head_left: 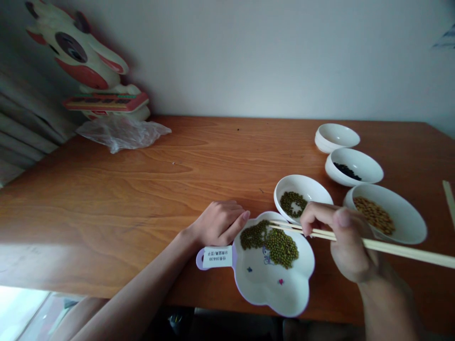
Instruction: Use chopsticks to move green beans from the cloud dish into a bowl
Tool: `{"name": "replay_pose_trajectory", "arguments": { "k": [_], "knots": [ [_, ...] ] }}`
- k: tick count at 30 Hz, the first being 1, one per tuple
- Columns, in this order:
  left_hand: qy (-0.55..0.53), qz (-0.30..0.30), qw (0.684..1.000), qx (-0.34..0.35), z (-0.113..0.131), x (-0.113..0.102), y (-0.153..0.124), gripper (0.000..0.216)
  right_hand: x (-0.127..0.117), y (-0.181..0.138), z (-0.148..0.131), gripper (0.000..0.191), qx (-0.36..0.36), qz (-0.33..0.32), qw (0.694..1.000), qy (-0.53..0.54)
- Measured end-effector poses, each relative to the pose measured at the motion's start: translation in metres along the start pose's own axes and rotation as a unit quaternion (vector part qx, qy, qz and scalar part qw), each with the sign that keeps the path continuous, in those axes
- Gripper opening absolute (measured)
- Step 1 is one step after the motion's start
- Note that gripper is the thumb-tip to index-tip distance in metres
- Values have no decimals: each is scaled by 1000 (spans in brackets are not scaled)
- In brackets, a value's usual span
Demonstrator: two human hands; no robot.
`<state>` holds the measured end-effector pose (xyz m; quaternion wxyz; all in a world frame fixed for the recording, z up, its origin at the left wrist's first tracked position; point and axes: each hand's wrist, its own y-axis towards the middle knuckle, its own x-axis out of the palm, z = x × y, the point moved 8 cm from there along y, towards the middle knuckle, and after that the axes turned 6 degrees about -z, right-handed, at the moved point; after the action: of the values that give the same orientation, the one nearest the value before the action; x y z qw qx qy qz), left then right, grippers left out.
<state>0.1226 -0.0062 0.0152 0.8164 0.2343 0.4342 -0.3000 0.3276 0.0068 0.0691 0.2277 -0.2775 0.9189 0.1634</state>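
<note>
My right hand (346, 239) is closed around a pair of wooden chopsticks (394, 248). Their tips reach into the mung beans (281, 248) on a white, flower-shaped plate (256, 289) with a purple rim and handle. I cannot make out whether a bean is pinched between the tips. My left hand (221, 222) rests on the table with fingers curled and thumb at the plate's upper left rim; its fingertips are hidden. Just behind the plate stands a white bowl (314, 189) with more mung beans (292, 202), partly covered by my right hand.
To the right stand a bowl (405, 215) of tan beans (375, 215), a bowl (364, 163) of black beans (346, 171) and another white bowl (337, 135). A plastic bag (122, 132) and a cow-shaped toy keyboard (103, 90) sit at the back left. A pale stick (450, 201) lies far right.
</note>
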Motion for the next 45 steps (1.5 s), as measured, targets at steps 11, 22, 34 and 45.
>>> {"name": "replay_pose_trajectory", "arguments": {
  "k": [11, 22, 34, 45],
  "knots": [
    [25, 13, 1000, -2, -1, 1, 0, 49, 8, 17, -5, 72, 29, -27, 999, -4],
    [18, 14, 1000, 5, 0, -1, 1, 48, 3, 9, 6, 74, 35, -17, 998, 44],
    [17, 4, 1000, 7, 0, 1, 0, 48, -6, -9, 16, 77, 51, 7, 997, 58],
    [0, -5, 1000, -5, -1, 1, 0, 48, -1, -13, 16, 77, 39, -2, 998, 43]
  ]
}}
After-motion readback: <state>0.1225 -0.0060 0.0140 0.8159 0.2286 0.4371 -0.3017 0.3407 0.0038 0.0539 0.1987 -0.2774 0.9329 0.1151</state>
